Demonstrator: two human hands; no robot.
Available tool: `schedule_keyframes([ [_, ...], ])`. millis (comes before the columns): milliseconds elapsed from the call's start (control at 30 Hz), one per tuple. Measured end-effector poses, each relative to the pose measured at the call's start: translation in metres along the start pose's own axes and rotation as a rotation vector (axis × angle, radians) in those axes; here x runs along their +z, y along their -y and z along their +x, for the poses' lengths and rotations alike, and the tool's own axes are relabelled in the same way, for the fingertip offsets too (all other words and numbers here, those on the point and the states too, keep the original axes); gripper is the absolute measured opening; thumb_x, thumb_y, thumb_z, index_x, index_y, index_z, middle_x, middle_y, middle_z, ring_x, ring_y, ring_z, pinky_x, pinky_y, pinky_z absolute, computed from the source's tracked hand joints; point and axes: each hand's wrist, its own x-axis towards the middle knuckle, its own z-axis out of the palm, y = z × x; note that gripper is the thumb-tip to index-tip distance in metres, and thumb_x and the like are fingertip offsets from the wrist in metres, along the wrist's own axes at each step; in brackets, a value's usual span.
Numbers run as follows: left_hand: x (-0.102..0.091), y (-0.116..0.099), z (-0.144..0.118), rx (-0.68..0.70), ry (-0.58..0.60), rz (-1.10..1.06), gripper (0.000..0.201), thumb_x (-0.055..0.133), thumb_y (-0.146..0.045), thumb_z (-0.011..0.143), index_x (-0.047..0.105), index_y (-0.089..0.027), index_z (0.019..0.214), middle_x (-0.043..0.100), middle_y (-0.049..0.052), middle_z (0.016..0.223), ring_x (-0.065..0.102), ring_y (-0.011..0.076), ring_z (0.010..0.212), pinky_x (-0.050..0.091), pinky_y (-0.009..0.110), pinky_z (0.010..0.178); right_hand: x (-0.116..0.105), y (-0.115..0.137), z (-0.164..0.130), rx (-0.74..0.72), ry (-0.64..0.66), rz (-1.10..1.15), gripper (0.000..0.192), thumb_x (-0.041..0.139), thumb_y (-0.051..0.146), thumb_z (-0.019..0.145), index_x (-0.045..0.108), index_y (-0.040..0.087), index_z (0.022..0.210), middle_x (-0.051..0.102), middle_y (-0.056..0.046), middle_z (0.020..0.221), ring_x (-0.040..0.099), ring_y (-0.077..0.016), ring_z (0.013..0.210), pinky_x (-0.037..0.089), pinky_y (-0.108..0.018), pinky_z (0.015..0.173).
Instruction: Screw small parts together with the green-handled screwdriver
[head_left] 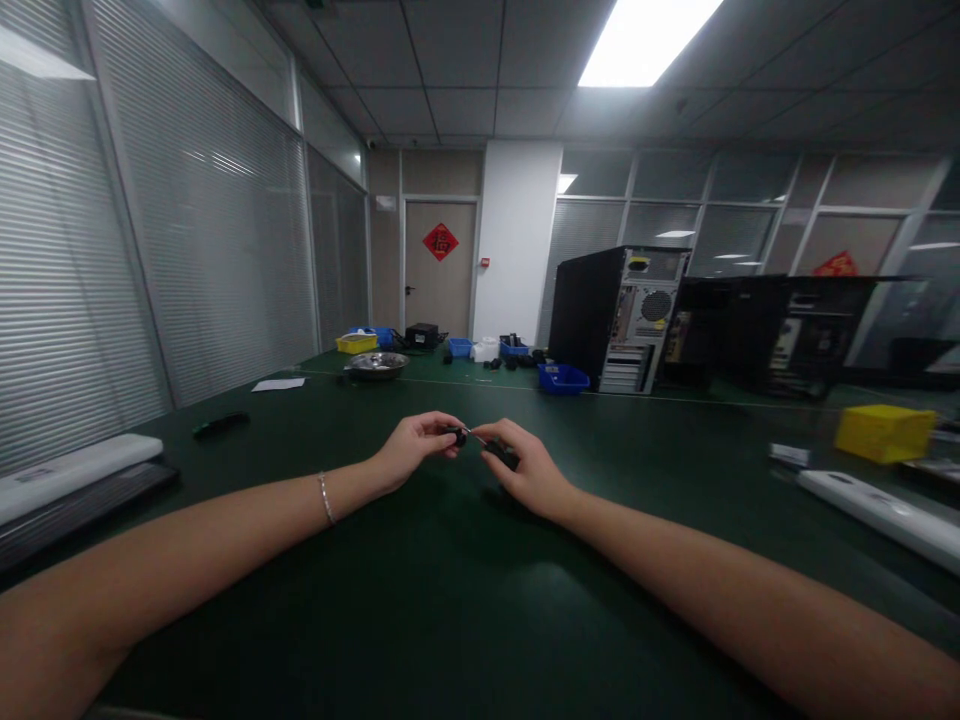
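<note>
My left hand [421, 447] pinches a small round black part [458, 437] between thumb and fingers, above the middle of the green table [465, 600]. What kind of part it is cannot be made out. Opposite it, my right hand [529, 468] is closed around the dark handle of a screwdriver [501, 455]. Its thin metal shaft points left, with the tip at or very near the black part; whether they touch is too small to tell. Fingers hide some of both things.
Far left lies a dark green-edged tool [221, 424] near a white paper [278, 384]. A metal bowl [376, 366] and a blue bin [563, 379] stand farther back. Computer towers [589, 320] rise at back right. A yellow box [883, 433] sits at right; long white bars lie at both sides.
</note>
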Motion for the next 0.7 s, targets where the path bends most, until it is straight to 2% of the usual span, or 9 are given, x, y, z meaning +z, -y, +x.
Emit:
schedule_keyframes([
  [133, 0.0053, -0.0018, 0.0, -0.075, 0.027, -0.026, 0.027, 0.065, -0.017, 0.075, 0.063, -0.012, 0.101, 0.065, 0.008, 0.092, 0.062, 0.0146, 0.076, 0.049, 0.03, 0.075, -0.0043, -0.0026, -0.0017, 0.051, 0.024, -0.003, 0.031, 0.053, 0.015, 0.083, 0.054, 0.021, 0.113, 0.057, -0.005, 0.097, 0.054, -0.0174, 0.086, 0.044, -0.031, 0.076],
  [267, 0.0068, -0.0009, 0.0002, -0.118, 0.043, -0.049, 0.031, 0.064, -0.018, 0.076, 0.062, -0.013, 0.107, 0.066, 0.009, 0.097, 0.062, 0.015, 0.08, 0.047, 0.032, 0.082, -0.0076, -0.0037, -0.0023, 0.023, 0.137, 0.027, 0.027, 0.053, 0.016, 0.083, 0.058, 0.02, 0.109, 0.058, -0.006, 0.099, 0.054, -0.018, 0.09, 0.045, -0.031, 0.079],
  [367, 0.0076, -0.0001, -0.0002, -0.121, 0.076, -0.058, 0.04, 0.067, -0.017, 0.074, 0.059, -0.013, 0.113, 0.065, 0.01, 0.101, 0.062, 0.0162, 0.087, 0.045, 0.034, 0.087, -0.008, -0.0037, -0.002, -0.002, 0.171, 0.051, 0.028, 0.053, 0.015, 0.083, 0.058, 0.02, 0.111, 0.058, -0.006, 0.101, 0.055, -0.0179, 0.092, 0.044, -0.032, 0.081],
  [500, 0.0086, 0.0008, -0.0007, -0.099, 0.099, -0.011, 0.044, 0.072, -0.017, 0.068, 0.059, -0.013, 0.11, 0.065, 0.01, 0.103, 0.06, 0.0198, 0.096, 0.044, 0.035, 0.087, -0.0077, -0.0025, -0.0015, -0.025, 0.185, 0.085, 0.032, 0.054, 0.013, 0.083, 0.057, 0.02, 0.114, 0.058, -0.006, 0.103, 0.055, -0.0179, 0.095, 0.043, -0.033, 0.085],
  [600, 0.0081, 0.0015, -0.0004, -0.068, 0.067, 0.056, 0.039, 0.069, -0.02, 0.071, 0.06, -0.013, 0.108, 0.067, 0.009, 0.095, 0.061, 0.0177, 0.085, 0.046, 0.034, 0.082, -0.0078, -0.0024, -0.0017, -0.022, 0.169, 0.079, 0.032, 0.053, 0.013, 0.083, 0.057, 0.021, 0.113, 0.059, -0.006, 0.101, 0.055, -0.0178, 0.093, 0.044, -0.032, 0.082],
  [700, 0.0076, 0.0006, 0.0001, -0.064, 0.057, 0.053, 0.038, 0.065, -0.02, 0.075, 0.059, -0.013, 0.112, 0.066, 0.009, 0.094, 0.061, 0.0157, 0.08, 0.046, 0.035, 0.082, -0.0073, -0.005, -0.0025, 0.014, 0.098, 0.048, 0.029, 0.053, 0.014, 0.083, 0.058, 0.021, 0.111, 0.059, -0.006, 0.098, 0.055, -0.018, 0.091, 0.044, -0.032, 0.081],
])
